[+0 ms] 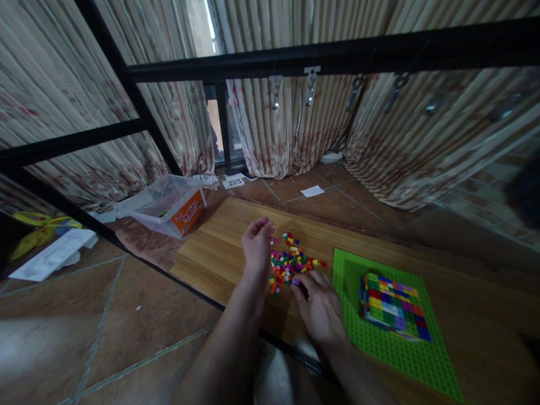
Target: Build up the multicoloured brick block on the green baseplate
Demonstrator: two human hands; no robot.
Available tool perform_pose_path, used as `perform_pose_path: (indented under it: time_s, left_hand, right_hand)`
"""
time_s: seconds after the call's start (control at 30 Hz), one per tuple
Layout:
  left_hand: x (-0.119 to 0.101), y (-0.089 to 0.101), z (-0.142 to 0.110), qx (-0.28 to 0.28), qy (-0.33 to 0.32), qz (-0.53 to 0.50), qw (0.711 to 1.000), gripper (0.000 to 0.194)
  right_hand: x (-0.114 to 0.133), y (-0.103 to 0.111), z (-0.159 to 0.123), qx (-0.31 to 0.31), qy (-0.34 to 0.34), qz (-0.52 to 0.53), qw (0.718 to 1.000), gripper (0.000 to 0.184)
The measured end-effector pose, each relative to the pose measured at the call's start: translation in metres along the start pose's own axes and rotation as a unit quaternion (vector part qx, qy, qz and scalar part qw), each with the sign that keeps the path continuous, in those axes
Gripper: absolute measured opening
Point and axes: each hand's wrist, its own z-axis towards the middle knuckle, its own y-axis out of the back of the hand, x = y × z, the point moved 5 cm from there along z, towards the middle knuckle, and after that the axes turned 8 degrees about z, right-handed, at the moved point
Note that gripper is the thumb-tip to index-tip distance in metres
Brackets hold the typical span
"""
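A loose pile of small coloured toy bricks [291,261] is spread over the wooden board. My right hand [318,304] reaches in at the pile's near edge, thumb and forefinger closed on a purple brick [295,282]. My left hand [256,244] is raised at the left side of the pile, its fingers curled together; whatever they may hold is hidden. To the right of my right hand lies a green studded baseplate [352,346]. A block of many-coloured bricks [394,306], several layers high, stands on it.
The wooden tabletop [211,242] has a dark frame. Beyond its left end sits a clear plastic bin [169,205] with an orange label. White foam packaging [53,256] and a yellow bag [31,228] lie on the tiled floor. A black metal bar [253,64] crosses before striped curtains.
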Motion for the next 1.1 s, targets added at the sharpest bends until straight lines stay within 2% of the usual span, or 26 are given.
perform_pose_path:
  time_s: [0.1, 0.17, 0.27, 0.37, 0.47, 0.57, 0.67, 0.8, 0.9, 1.1]
  left_hand:
    - [0.0, -0.003, -0.002, 0.017, 0.008, -0.007, 1.0, 0.026]
    - [0.0, -0.005, -0.004, 0.029, 0.012, -0.01, 0.999, 0.025]
    - [0.001, -0.01, -0.008, 0.053, 0.017, -0.002, 0.998, 0.024]
    - [0.006, -0.018, -0.015, 0.086, 0.022, 0.031, 0.996, 0.024]
    - [0.015, -0.031, -0.026, 0.126, 0.015, 0.081, 0.989, 0.021]
    - [0.027, -0.049, -0.041, 0.181, -0.004, 0.128, 0.975, 0.015]
    - [0.04, -0.07, -0.06, 0.257, -0.038, 0.17, 0.95, 0.012]
    - [0.058, -0.093, -0.085, 0.341, -0.061, 0.206, 0.915, 0.021]
    - [0.069, -0.102, -0.098, 0.362, -0.057, 0.214, 0.905, 0.028]
    - [0.078, -0.109, -0.11, 0.386, -0.056, 0.231, 0.891, 0.034]
  right_hand:
    - [0.0, 0.008, 0.003, -0.021, -0.012, 0.064, 0.998, 0.021]
    - [-0.004, 0.022, 0.006, -0.059, -0.022, 0.115, 0.991, 0.024]
    - [-0.018, 0.053, 0.007, -0.158, -0.041, 0.167, 0.972, 0.025]
    - [-0.037, 0.086, 0.001, -0.247, -0.094, 0.184, 0.947, 0.027]
    - [-0.055, 0.116, -0.009, -0.3, -0.149, 0.184, 0.924, 0.03]
    - [-0.071, 0.14, -0.017, -0.335, -0.161, 0.172, 0.912, 0.032]
    - [-0.088, 0.149, -0.019, -0.313, -0.168, 0.151, 0.922, 0.032]
    - [-0.097, 0.146, -0.015, -0.219, -0.165, 0.113, 0.955, 0.031]
    - [-0.092, 0.145, -0.012, -0.166, -0.136, 0.069, 0.974, 0.029]
    - [-0.087, 0.142, -0.006, -0.12, -0.073, 0.015, 0.99, 0.027]
